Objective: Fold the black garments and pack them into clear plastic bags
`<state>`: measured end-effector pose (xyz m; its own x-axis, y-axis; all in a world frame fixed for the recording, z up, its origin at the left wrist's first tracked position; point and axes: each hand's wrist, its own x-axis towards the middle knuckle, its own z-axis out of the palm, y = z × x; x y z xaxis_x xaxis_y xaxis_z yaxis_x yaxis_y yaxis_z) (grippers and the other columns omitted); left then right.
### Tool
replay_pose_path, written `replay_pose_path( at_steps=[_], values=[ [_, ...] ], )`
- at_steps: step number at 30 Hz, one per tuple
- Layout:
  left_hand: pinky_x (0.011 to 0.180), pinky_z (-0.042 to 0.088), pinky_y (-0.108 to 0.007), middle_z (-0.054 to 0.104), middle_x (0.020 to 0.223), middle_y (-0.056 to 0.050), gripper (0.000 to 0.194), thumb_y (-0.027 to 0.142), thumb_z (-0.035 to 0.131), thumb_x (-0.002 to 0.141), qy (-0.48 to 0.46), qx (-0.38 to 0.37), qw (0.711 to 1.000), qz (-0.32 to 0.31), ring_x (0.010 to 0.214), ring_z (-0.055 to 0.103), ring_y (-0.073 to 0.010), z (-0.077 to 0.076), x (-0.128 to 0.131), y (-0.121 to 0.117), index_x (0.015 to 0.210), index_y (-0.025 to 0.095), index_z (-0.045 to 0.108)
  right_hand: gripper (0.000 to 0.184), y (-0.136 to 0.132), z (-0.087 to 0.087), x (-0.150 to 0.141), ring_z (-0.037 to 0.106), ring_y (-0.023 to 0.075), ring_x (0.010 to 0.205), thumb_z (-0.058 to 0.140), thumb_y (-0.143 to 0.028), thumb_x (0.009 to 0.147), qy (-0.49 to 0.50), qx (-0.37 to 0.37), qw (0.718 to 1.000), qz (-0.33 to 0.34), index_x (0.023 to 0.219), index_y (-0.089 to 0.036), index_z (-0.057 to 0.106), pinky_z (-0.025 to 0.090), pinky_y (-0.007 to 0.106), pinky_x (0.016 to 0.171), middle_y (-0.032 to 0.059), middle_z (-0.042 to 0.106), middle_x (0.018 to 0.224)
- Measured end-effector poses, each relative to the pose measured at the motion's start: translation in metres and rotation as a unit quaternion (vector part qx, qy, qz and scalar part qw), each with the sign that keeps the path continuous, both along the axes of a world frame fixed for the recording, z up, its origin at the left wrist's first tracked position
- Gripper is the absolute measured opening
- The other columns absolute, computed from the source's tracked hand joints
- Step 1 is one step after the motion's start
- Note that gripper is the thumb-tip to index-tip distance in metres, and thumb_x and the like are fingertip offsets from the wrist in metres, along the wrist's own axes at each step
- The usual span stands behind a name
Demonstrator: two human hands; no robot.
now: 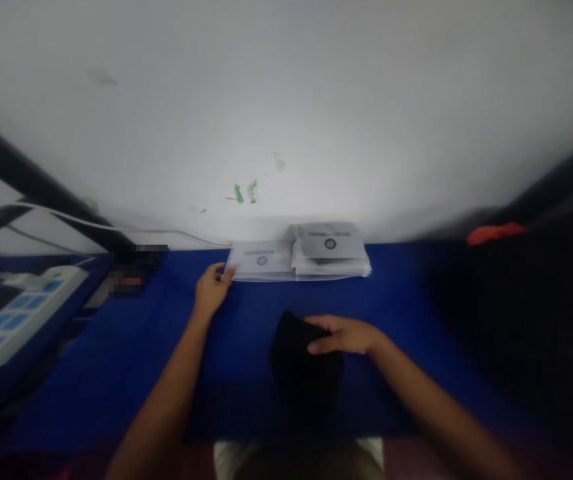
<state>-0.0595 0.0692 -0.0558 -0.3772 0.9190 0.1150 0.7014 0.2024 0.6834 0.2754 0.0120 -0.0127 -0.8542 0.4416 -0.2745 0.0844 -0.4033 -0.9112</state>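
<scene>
Status: nothing was seen finished. Black cloth piece (291,350) was held by the right hand (322,333) over the middle of the blue tabletop (246,340), toward the near edge. It was pinched at its upper right corner, thumb on the near face, fingers behind. Its lower end was lost in shadow, so contact with the tabletop could not be confirmed.

Flat packet (271,262) was laid along the far edge of the tabletop, left of centre. Its left end was pinched between thumb and fingers of the left hand (223,272); the packet had not been lifted clear. It looked thin and was judged unfilled, though its inside could not be read at this blur.

Packet stack (332,263) was placed against the flat packet's right end, also at the far edge, near the wall (316,133). Several layers were counted by their edges, exact number not readable; a grey panel with a round logo was shown on top. Whether those were filled could not be told.

Done, as far as shown: cloth in hand, one packet gripped. Not done: cloth was not inside any packet; cloth and packets were kept well apart.

Around: power strip (21,313) was set by the tabletop's left edge, white cable (186,235) was run along the far left corner.
</scene>
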Motion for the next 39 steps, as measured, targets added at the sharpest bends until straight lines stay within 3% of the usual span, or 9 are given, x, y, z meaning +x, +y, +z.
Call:
replay_pose_path(
  at_steps=[5,8,12,17,20,25,29,36,39],
  values=[
    [0.084,0.049,-0.039,0.061,0.115,-0.013,0.048,0.050,0.057,0.083,0.110,0.077,0.991,-0.012,0.093,0.062,-0.0265,0.022,0.015,-0.013,0.120,0.020,0.061,0.042,0.002,-0.002,0.004,0.070,0.0117,0.083,0.079,-0.019,0.070,0.021,-0.137,0.989,-0.057,0.111,-0.018,0.068,0.055,0.019,0.076,0.0022,0.073,0.099],
    [0.083,0.051,-0.034,0.066,0.105,-0.009,0.036,0.048,0.057,0.085,-0.008,0.101,0.983,-0.155,0.090,0.064,-0.0221,0.028,0.049,-0.027,0.104,0.019,0.066,0.041,0.005,-0.002,0.007,0.071,0.0120,0.077,0.080,-0.016,0.068,0.010,-0.154,0.987,-0.047,0.107,-0.016,0.070,0.057,0.018,0.070,0.0027,0.074,0.094],
    [0.092,0.049,-0.035,0.067,0.111,-0.008,0.036,0.045,0.058,0.087,-0.146,0.036,0.905,-0.398,0.103,0.063,-0.0220,0.034,0.107,-0.053,0.114,0.021,0.062,0.035,0.011,-0.004,0.011,0.071,0.0112,0.071,0.079,-0.018,0.070,-0.011,-0.151,0.986,-0.065,0.104,-0.015,0.070,0.057,0.017,0.066,0.0019,0.075,0.088],
    [0.100,0.043,-0.042,0.058,0.116,-0.012,0.048,0.049,0.069,0.079,-0.049,0.135,0.891,-0.431,0.112,0.054,-0.0271,0.052,0.150,-0.086,0.116,0.021,0.058,0.033,0.021,-0.011,0.020,0.063,0.0069,0.053,0.078,-0.021,0.072,-0.081,-0.123,0.969,-0.200,0.104,-0.018,0.070,0.050,0.012,0.047,-0.0023,0.071,0.074],
    [0.097,0.043,-0.047,0.058,0.113,-0.013,0.043,0.050,0.073,0.073,0.033,0.158,0.877,-0.452,0.107,0.054,-0.0300,0.055,0.164,-0.095,0.103,0.020,0.063,0.034,0.024,-0.015,0.023,0.061,0.0062,0.052,0.079,-0.023,0.072,-0.085,-0.113,0.967,-0.213,0.104,-0.019,0.070,0.047,0.011,0.044,-0.0021,0.071,0.075],
    [0.088,0.048,-0.038,0.059,0.107,-0.010,0.007,0.026,0.057,0.084,-0.017,0.125,0.894,-0.429,0.098,0.058,-0.0230,0.053,0.163,-0.090,0.085,0.021,0.062,0.033,0.028,-0.020,0.023,0.051,0.0037,0.045,0.077,-0.039,0.076,-0.088,-0.061,0.977,-0.183,0.101,-0.020,0.070,0.035,0.011,0.034,-0.0032,0.067,0.071],
    [0.075,0.047,-0.029,0.060,0.087,-0.003,0.011,0.029,0.056,0.085,-0.152,0.098,0.928,-0.326,0.081,0.058,-0.0170,0.058,0.139,-0.080,0.080,0.020,0.058,0.043,0.032,-0.019,0.029,0.054,0.0056,0.053,0.069,-0.052,0.080,-0.069,0.002,0.986,-0.151,0.110,-0.021,0.067,0.039,0.013,0.040,-0.0011,0.066,0.080],
    [0.051,0.035,-0.019,0.048,0.065,0.005,0.016,0.025,0.062,0.069,-0.374,0.068,0.917,-0.119,0.056,0.045,-0.0097,0.047,0.076,-0.074,0.073,0.020,0.047,0.047,0.044,-0.013,0.053,0.062,0.0134,0.082,0.084,-0.025,0.061,-0.172,0.181,0.966,-0.068,0.105,-0.018,0.068,0.048,0.022,0.068,0.0009,0.066,0.090],
    [0.051,0.036,-0.020,0.052,0.068,0.005,0.019,0.024,0.058,0.064,-0.357,0.050,0.930,-0.069,0.055,0.047,-0.0110,0.037,0.044,-0.080,0.081,0.022,0.048,0.040,0.050,-0.013,0.068,0.062,0.0144,0.073,0.081,-0.029,0.063,-0.241,0.195,0.949,-0.058,0.099,-0.018,0.068,0.046,0.021,0.056,0.0013,0.065,0.084]
  ],
)
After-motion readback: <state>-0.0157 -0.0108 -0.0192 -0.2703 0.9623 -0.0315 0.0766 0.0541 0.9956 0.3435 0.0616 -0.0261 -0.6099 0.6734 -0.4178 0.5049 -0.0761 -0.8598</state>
